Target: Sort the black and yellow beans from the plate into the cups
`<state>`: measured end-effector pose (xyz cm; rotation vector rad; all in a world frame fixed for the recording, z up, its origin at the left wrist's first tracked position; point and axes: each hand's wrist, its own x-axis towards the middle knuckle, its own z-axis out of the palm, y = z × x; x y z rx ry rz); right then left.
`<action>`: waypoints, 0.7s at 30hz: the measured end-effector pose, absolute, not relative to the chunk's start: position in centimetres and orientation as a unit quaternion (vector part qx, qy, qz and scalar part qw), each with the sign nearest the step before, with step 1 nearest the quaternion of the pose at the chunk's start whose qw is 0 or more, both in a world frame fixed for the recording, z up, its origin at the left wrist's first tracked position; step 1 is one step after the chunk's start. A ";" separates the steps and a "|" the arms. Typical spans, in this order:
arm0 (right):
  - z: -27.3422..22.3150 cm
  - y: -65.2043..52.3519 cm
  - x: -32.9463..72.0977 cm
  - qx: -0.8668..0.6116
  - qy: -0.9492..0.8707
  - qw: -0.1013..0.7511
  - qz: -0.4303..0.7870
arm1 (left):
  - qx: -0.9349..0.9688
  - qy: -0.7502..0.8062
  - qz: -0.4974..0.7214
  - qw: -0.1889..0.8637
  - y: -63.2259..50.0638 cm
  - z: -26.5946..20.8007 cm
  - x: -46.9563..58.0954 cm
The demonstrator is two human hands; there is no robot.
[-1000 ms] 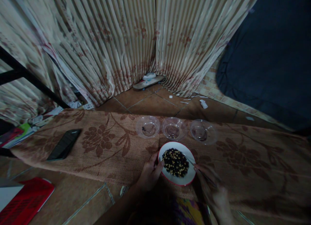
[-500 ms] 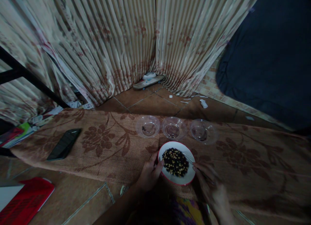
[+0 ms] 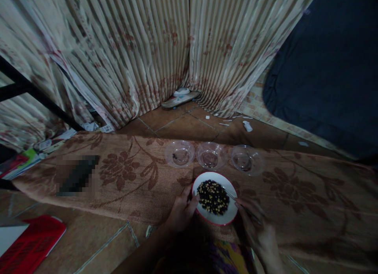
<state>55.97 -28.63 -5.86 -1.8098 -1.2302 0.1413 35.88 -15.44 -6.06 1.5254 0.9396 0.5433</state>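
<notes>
A white plate with a red rim (image 3: 230,183) stands near the front edge of the cloth-covered bench. Mixed black and pale yellow beans (image 3: 213,198) lie heaped on it. My left hand (image 3: 181,211) grips the plate's left rim, thumb over the edge. My right hand (image 3: 254,220), slightly blurred, is closed around slim metal tweezers (image 3: 231,194), whose tips reach the right side of the heap. Beyond the plate, three clear plastic bowls stand in a row: left bowl (image 3: 180,155) with a few dark bits inside, middle bowl (image 3: 210,155), right bowl (image 3: 245,160).
A pixelated dark flat object (image 3: 78,175) lies on the bench's left. Papers (image 3: 38,155) are piled at the far left. A red packet (image 3: 44,242) is on the lower-left floor. Behind the bench are a skateboard (image 3: 180,99), striped curtains (image 3: 153,49) and white scraps (image 3: 247,126).
Both hands, the plate and the bowls keep nearly the same places. The dark flat object at the left is now pixelated.
</notes>
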 end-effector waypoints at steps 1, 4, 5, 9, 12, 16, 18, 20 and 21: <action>-5.9 -28.6 56.0 -0.735 -0.499 0.456 0.058 | 0.656 0.404 0.234 0.593 -15.4 -6.0 35.9; -6.1 -28.7 56.0 -0.734 -0.495 0.462 0.056 | 0.653 0.406 0.238 0.593 -15.5 -6.0 35.9; -6.2 -28.7 56.0 -0.734 -0.494 0.463 0.056 | 0.653 0.407 0.237 0.593 -15.5 -6.0 35.9; -6.1 -28.7 56.0 -0.736 -0.488 0.463 0.068 | 0.654 0.406 0.236 0.593 -15.5 -6.0 35.9; -5.5 -28.7 55.8 -0.740 -0.467 0.481 0.061 | 0.657 0.409 0.241 0.586 -15.5 -6.1 35.9; -4.2 -28.7 55.9 -0.751 -0.427 0.500 0.052 | 0.655 0.402 0.246 0.591 -15.5 -6.1 36.0; -3.5 -28.5 56.7 -0.754 -0.412 0.510 0.036 | 0.653 0.399 0.245 0.596 -15.5 -5.9 36.0; -3.0 -28.0 58.0 -0.756 -0.399 0.519 -0.003 | 0.648 0.403 0.246 0.597 -15.5 -5.7 36.0; -2.8 -27.7 58.9 -0.758 -0.396 0.517 -0.024 | 0.645 0.406 0.246 0.599 -15.4 -5.6 36.0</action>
